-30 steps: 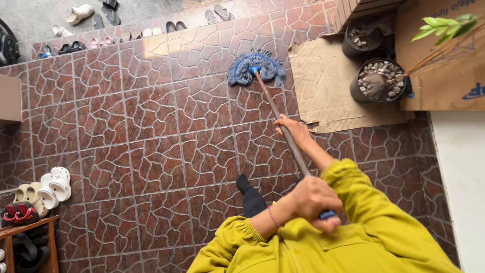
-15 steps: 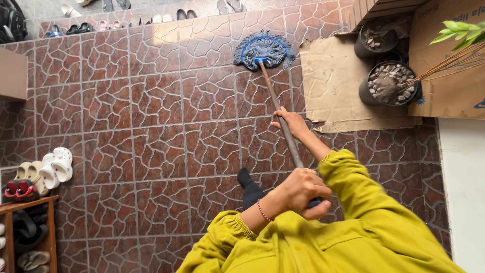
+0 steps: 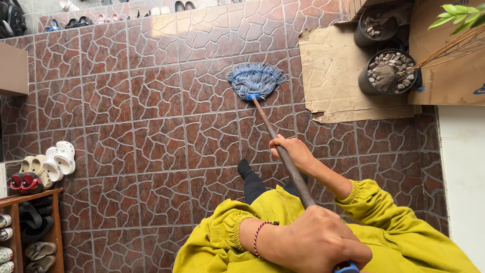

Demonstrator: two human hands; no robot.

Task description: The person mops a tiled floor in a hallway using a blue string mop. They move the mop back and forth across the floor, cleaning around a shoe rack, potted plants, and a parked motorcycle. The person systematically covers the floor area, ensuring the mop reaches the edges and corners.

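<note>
Two dark round pots are sitting at the upper right. The nearer pot (image 3: 388, 73) is filled with pale and grey stones, and thin stems are leaning out of it toward green leaves (image 3: 457, 16) at the right edge. The farther pot (image 3: 373, 29) is also holding stones and is partly cut off by the frame. Both are standing by a torn sheet of cardboard (image 3: 331, 71) lying flat on the floor, with a brown cardboard box (image 3: 444, 60) just beside them.

The mop (image 3: 256, 81) is resting its blue-grey string head on the tiles, near the left edge of the cardboard but apart from it. Its brown handle (image 3: 283, 151) is running down and to the right toward the person. The right hand (image 3: 290, 153) is wrapping its grip around the middle of the handle, fingers curled closed on it. The left hand (image 3: 316, 240), with a red thread bracelet at the wrist, is clenching its grip around the handle's top end, just above a blue cap. Both arms are wearing yellow-green sleeves.

The floor (image 3: 151, 126) is showing reddish-brown tiles with a cracked-stone pattern and grey joints. White clogs (image 3: 58, 161) are lying at the left beside other shoes, above a wooden shoe rack (image 3: 30, 227) holding sandals. More footwear is lining the top edge.
</note>
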